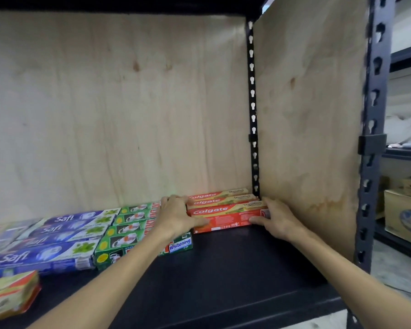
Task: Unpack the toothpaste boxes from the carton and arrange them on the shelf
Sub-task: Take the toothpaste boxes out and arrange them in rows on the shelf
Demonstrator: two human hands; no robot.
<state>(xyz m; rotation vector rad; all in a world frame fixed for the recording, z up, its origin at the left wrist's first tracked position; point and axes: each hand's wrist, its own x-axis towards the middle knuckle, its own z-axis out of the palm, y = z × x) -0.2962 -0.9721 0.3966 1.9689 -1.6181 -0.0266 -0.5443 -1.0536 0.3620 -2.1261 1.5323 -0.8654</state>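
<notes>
At the far right corner of the shelf, the left hand and right hand grip the ends of the nearest red box, with blue boxes and green boxes already ranged to the left and much shelf unfilled.

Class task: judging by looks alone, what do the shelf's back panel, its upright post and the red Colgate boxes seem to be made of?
Back panel: probably bare plywood, pale with grain and knots.
Upright post: likely dark painted metal, with punched keyhole slots and chipped paint.
Colgate boxes: apparently printed, slightly glossy cardboard with sharp folded edges.

Bare forearms, no sleeves, slim grips.
</notes>
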